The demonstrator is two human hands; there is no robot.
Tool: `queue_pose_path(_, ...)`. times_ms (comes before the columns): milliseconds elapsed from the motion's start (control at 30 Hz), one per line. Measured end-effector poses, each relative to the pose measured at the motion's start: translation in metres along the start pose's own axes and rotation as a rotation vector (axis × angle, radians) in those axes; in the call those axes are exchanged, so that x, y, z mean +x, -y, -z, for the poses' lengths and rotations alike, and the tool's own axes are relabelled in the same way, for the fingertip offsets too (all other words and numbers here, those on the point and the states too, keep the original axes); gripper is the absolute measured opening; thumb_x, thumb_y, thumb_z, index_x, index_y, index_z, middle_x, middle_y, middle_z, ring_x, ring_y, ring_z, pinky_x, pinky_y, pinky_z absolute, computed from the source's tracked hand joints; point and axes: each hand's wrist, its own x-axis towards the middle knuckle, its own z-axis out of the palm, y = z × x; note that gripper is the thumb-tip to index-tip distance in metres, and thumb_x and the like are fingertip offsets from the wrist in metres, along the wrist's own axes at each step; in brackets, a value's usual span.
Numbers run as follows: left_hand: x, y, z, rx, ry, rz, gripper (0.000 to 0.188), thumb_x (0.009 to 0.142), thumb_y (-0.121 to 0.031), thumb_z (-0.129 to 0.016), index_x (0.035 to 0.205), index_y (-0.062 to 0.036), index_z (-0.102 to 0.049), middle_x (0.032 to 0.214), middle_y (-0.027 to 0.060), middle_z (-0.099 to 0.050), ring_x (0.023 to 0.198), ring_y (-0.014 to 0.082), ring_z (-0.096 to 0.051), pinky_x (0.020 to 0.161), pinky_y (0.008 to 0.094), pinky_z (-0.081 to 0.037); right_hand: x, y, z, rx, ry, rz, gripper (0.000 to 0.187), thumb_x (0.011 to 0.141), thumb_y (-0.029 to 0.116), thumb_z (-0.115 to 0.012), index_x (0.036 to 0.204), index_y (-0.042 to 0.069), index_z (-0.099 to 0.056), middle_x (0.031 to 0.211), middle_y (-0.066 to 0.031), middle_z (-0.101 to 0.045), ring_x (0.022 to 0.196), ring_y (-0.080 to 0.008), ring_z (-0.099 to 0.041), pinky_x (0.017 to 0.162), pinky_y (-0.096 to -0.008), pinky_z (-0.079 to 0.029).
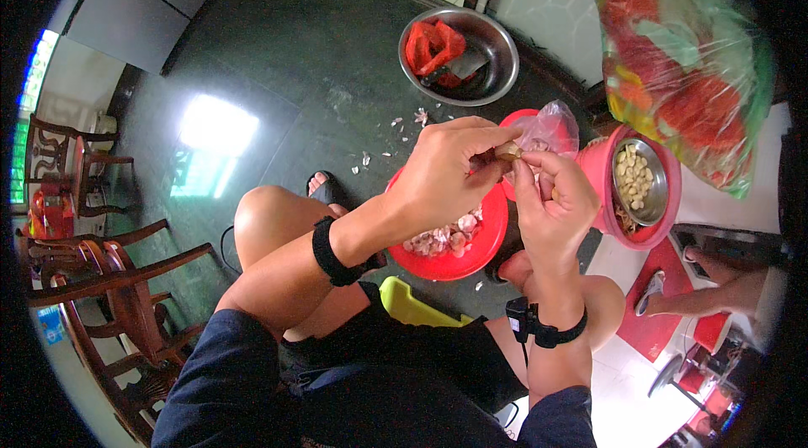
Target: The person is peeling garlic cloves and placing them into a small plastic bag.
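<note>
Between the fingertips of both my hands is a garlic clove (pixel 508 150) with brownish skin. My left hand (pixel 444 169) pinches it from the left, thumb and index finger closed around it. Opposite, my right hand (pixel 551 208) grips its other end with thumb and forefinger. Below them a red basin (pixel 484 259) holds unpeeled garlic (pixel 446 239); my left hand and wrist cover part of it. To the right, peeled cloves (pixel 631 174) lie in a small metal bowl (pixel 661 206), set in the top of a pink bucket (pixel 603 196).
A clear plastic bag (pixel 555 128) sits on a red surface beyond my hands. Farther off stands a steel basin (pixel 502 61) with red netting and a cleaver-like blade. Garlic skins (pixel 366 159) litter the dark floor. Wooden chairs (pixel 118 280) are left; another person's leg (pixel 703 301) shows right.
</note>
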Motion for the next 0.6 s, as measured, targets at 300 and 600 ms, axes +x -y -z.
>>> queue_pose_path(300,0.0011,-0.0028,-0.002,-0.056,-0.081,0.054,0.037,0.074,0.006,-0.071,0.11,-0.0026,-0.074,0.099,0.0142,-0.074,0.088,0.0272,-0.074,0.078,0.0339,-0.061,-0.0042,-0.0006,-0.0035,0.251,-0.008,-0.31,0.008,0.087,-0.002,-0.075,0.095,-0.001,-0.071,0.073,0.0016,-0.063,0.062,-0.0027,-0.049,0.052,-0.0238,-0.039)
queue_pose_path(600,0.0051,-0.0037,-0.002,0.065,-0.163,-0.159,0.024,0.077,0.008,-0.071,0.099,-0.0016,-0.075,0.096,0.0146,-0.073,0.084,0.0313,-0.073,0.073,0.0375,-0.06,-0.0026,-0.0084,0.0014,0.445,0.127,-0.434,0.01,0.094,0.002,-0.067,0.1,-0.003,-0.072,0.079,0.0021,-0.066,0.068,-0.0016,-0.052,0.06,-0.021,-0.042)
